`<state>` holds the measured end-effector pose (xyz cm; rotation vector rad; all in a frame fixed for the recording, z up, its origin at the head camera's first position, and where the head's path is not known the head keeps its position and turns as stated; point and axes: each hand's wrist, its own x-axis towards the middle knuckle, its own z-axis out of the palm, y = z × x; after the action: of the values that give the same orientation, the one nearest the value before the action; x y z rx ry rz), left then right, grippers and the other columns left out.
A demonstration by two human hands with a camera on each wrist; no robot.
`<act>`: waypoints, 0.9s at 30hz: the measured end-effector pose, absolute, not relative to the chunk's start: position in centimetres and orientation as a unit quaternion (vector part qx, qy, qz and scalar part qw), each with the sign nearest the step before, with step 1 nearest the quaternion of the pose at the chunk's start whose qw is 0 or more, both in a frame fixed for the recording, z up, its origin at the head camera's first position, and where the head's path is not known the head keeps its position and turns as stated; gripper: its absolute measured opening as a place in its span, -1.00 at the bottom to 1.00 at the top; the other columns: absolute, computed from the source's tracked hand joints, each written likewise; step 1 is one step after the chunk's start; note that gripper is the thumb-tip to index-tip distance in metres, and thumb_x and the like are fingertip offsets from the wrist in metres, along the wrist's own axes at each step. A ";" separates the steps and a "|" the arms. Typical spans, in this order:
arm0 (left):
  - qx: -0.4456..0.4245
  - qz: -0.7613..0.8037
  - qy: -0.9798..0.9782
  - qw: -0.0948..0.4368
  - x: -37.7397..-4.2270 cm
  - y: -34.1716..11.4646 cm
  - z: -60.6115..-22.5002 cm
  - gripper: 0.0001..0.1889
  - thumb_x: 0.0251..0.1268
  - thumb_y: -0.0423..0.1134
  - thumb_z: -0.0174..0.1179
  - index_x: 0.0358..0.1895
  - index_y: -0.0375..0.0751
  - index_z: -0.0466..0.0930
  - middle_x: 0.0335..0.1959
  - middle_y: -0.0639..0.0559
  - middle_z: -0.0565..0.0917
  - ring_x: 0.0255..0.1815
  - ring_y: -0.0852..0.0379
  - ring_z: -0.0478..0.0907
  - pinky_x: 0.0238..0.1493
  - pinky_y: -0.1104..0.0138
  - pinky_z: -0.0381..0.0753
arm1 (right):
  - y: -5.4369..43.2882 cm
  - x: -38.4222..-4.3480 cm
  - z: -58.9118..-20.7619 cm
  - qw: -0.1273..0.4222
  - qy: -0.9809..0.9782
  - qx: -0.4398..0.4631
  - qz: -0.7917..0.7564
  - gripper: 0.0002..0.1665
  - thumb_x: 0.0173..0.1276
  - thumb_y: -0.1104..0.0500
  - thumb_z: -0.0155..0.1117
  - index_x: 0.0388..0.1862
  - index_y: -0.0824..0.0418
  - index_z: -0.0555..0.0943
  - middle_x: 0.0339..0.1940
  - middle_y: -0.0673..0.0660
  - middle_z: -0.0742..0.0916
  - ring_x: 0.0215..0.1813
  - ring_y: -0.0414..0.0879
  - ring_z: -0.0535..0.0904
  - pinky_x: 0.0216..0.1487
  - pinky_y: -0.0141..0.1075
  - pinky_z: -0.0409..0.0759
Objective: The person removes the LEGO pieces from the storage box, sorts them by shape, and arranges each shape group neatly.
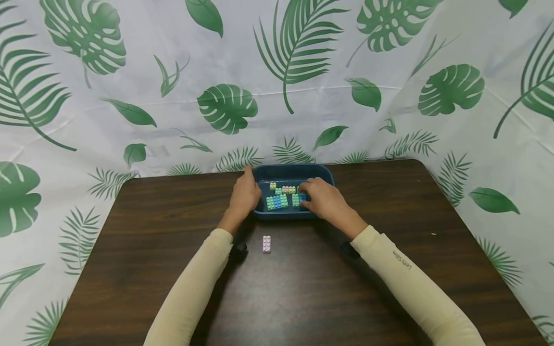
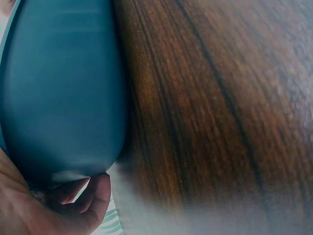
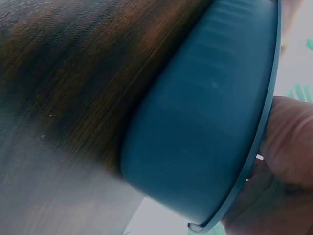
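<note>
A dark blue tray (image 1: 285, 216) stands toward the back of the wooden table with several toy bricks in it. My left hand (image 1: 245, 193) grips the tray's left end; in the left wrist view its fingers (image 2: 100, 193) curl against the tray's outer wall. Over the right part of the tray, my right hand (image 1: 322, 196) reaches inside, thumb and fingers curled around a green and blue toy brick (image 1: 296, 199). Beside it lies a green and blue row of bricks (image 1: 277, 202). A pink and yellow piece (image 1: 288, 190) and a small yellow brick (image 1: 272, 185) sit behind.
On the table (image 1: 368, 288), in front of the tray, lies a single pink brick (image 1: 266, 244). A white cloth (image 1: 173, 120) printed with green leaves hangs behind the table's back edge and along both sides.
</note>
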<state>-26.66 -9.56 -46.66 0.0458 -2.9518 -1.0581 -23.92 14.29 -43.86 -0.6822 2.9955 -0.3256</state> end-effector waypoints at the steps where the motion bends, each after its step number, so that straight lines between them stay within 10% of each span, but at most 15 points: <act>1: 0.014 -0.337 -0.941 0.004 -26.7 -9.5 -46.7 -0.44 0.62 -0.37 -0.11 0.61 -0.24 0.13 -0.31 -0.15 0.65 -0.45 -0.07 0.60 -0.44 0.15 0.49 | 14.3 -24.0 -43.9 0.028 0.970 -0.218 -0.101 -0.52 0.38 0.00 0.55 0.22 0.10 0.74 0.14 0.12 0.77 0.24 0.11 0.64 0.20 -0.01 0.71; 27: 0.018 -0.342 -0.939 0.004 -26.6 -9.5 -46.6 -0.40 0.57 -0.41 -0.05 0.61 -0.26 0.13 -0.01 -0.28 0.71 -0.14 -0.18 0.73 -0.15 0.01 0.69 | 13.7 -24.7 -43.8 0.074 0.979 -0.172 -0.080 -0.50 0.36 -0.03 0.56 0.20 0.15 0.74 0.12 0.13 0.77 0.22 0.07 0.66 0.16 0.03 0.73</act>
<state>-26.64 -9.51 -46.65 0.0562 -2.9442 -1.0721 -24.72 13.72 -43.79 -0.5167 2.9381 -0.2409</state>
